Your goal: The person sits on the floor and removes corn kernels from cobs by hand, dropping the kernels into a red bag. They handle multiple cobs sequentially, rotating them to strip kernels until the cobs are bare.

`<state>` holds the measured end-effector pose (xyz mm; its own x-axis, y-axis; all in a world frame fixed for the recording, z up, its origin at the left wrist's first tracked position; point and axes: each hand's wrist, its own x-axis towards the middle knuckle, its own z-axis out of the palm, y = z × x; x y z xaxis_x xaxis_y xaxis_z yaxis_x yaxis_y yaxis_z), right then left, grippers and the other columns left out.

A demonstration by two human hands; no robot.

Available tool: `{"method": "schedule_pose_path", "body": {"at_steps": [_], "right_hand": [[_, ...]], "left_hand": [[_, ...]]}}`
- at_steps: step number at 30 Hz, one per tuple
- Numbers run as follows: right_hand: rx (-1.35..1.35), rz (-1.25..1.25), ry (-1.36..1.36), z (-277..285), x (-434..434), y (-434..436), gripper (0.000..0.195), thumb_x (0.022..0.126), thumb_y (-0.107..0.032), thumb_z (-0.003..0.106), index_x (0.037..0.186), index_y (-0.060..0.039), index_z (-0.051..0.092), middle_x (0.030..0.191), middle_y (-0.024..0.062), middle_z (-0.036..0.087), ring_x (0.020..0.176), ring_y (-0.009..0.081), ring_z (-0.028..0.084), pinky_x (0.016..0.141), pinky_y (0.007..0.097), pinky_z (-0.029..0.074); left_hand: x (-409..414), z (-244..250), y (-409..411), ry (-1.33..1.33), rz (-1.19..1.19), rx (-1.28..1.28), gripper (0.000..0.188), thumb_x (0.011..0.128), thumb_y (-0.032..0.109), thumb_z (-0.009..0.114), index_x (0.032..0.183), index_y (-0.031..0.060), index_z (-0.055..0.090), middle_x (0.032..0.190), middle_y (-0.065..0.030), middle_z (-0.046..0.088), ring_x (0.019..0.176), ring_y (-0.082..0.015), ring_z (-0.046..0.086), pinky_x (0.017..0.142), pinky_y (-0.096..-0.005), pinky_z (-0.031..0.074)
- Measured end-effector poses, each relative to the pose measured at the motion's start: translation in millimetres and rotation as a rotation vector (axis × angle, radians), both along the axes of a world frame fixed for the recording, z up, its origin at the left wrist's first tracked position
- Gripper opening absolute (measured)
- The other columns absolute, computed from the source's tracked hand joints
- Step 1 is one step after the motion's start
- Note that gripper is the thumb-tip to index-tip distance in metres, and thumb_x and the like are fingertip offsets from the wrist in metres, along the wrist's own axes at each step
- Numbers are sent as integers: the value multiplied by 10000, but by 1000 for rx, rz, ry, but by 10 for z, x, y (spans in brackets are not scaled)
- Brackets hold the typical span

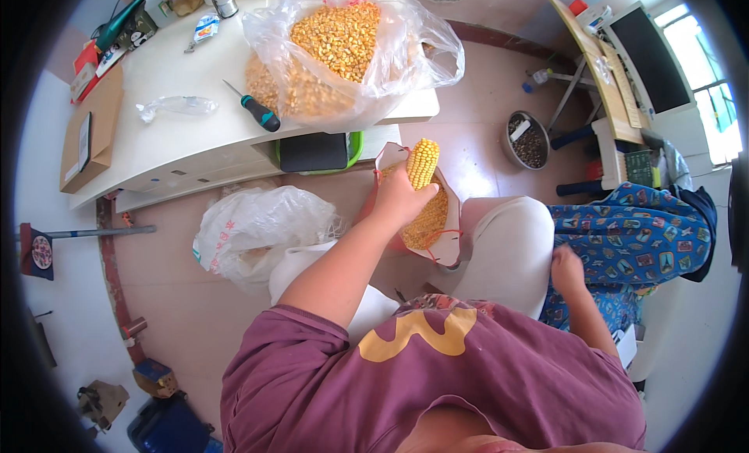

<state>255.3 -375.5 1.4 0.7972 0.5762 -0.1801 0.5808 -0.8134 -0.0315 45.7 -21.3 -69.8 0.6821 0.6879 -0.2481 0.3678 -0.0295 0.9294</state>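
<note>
My left hand (404, 195) is closed around the lower part of a yellow corn cob (423, 160), its kernels in tight rows. The cob points away from me above an open paper bag (449, 239) with red cord handles, which holds loose corn kernels (426, 225). To the right, my right hand (567, 270) is beside my thigh, against a blue patterned cloth (626, 236). Its fingers look curled and slightly blurred; whether they grip anything is hidden. On the white desk (181, 73), a clear plastic bag (404, 67) is full of corn kernels (339, 38), near a screwdriver (260, 112).
A white plastic bag (263, 234) lies on the floor at left. A metal bowl (526, 140) of dark bits stands at right, near a folding table (614, 90) with a monitor (649, 58). A cardboard box (96, 131) sits at the desk's left end.
</note>
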Motion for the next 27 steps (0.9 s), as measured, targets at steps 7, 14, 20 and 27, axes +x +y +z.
{"method": "schedule_pose_path", "body": {"at_steps": [7,14,20,27], "right_hand": [[-1024,-87,712,-55,-400,-672,206,799,-200,601,814,-35,725,885,212,683,824,334,675,735,441,539],[-1083,-11,593,228,-632,-772,224,816,-215,593,903,-40,702,970,213,659,910,328,647,791,440,518],[-1097,12,548,328,-739,-789,256,832,-229,586,980,-43,682,1042,214,640,983,324,623,840,440,500],[-1107,17,519,411,-878,-861,306,849,-244,578,1069,-48,659,1127,215,616,1068,318,594,896,439,479]], "left_hand": [[-79,141,36,-25,50,11,507,744,345,747,1048,-20,568,954,-200,670,900,-331,661,792,-405,514],[-96,52,124,-50,93,-7,508,747,348,751,1036,-28,568,939,-206,668,872,-328,665,773,-405,519],[-87,1,141,-54,60,-87,589,738,377,735,1117,-26,532,1002,-219,664,953,-349,654,829,-424,505],[-127,83,112,-111,64,-154,574,737,358,735,1084,-50,530,966,-222,664,921,-351,661,807,-417,515]]}}
